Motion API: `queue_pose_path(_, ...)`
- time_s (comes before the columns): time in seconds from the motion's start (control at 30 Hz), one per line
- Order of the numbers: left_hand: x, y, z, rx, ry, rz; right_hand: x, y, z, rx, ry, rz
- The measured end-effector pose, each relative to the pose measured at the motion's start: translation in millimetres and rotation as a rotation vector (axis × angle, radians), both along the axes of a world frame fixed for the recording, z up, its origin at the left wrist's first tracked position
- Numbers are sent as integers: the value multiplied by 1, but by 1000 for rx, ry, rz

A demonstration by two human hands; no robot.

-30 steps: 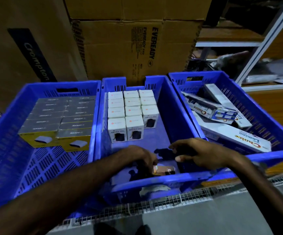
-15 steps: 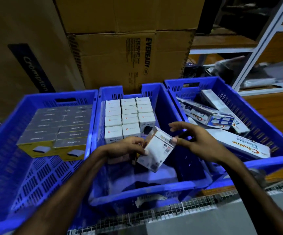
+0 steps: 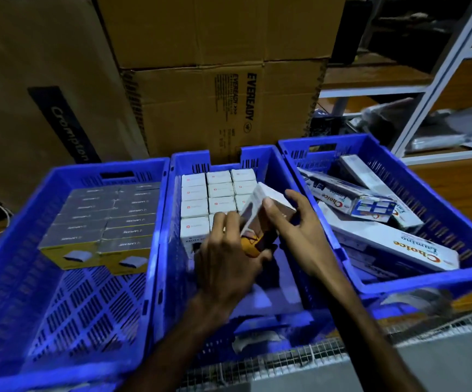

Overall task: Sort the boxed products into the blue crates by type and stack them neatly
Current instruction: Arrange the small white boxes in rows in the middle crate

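White box [image 3: 260,205] gripped by both hands, left [image 3: 229,258] low, right [image 3: 294,222] high. Tilted, long axis toward stacked rows [image 3: 215,193] just beyond in middle crate [image 3: 278,165].

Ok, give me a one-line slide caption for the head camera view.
Both hands, left hand and right hand, hold a small white box over the middle blue plastic crate.

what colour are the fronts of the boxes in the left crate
Yellow, under grey tops; the boxes show best in the head view.

Left hand [image 3: 226,267], right hand [image 3: 299,233]: bare; forearms unsleeved.
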State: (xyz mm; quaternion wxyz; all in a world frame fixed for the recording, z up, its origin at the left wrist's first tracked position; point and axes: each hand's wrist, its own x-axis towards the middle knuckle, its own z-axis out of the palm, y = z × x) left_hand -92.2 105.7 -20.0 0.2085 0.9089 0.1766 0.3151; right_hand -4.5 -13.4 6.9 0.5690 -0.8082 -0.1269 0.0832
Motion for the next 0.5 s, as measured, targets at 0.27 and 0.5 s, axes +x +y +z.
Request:
queue_pose_path(0.27, -5, 3, 1, 6, -210, -167, -19, 10, 5, 97, -34, -189)
queue_pose_path(0.5, 2, 40, 6, -503, -139, -326, 3, -20, 37, 32, 92, 317)
